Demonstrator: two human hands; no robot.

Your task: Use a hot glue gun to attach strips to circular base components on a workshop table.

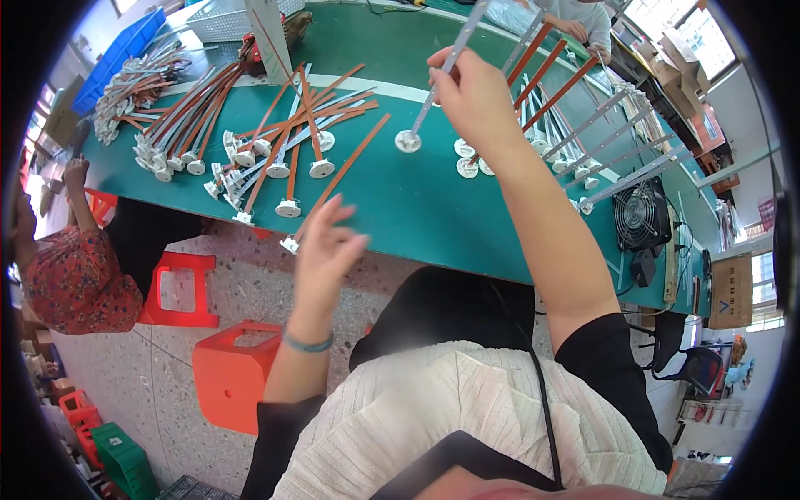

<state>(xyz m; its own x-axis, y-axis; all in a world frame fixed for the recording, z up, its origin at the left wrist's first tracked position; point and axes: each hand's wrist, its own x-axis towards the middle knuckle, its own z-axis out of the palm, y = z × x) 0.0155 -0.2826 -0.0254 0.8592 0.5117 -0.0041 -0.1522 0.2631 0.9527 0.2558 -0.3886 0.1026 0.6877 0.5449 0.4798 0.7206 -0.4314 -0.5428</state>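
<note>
Over the green table, my right hand (473, 93) is closed on a pale grey perforated strip (426, 106) with a round white base (407, 141) at its lower end. Nearer to me, past the table's front edge, my left hand (330, 243) is slightly blurred, its fingers spread and nothing seen in them. Beside it, a brown strip (360, 153) slants across the table, and its white base (289, 245) juts over the edge. To its left lie several brown and grey strips with white bases (322, 169), crossing one another in a loose pile.
Several similar strips (540, 65) stand in a row at the right, near a black fan (640, 213). A blue crate (125, 58) and strip bundles fill the far left. Co-workers (79, 275) sit at left and across the table. Red stools (233, 379) stand on the floor.
</note>
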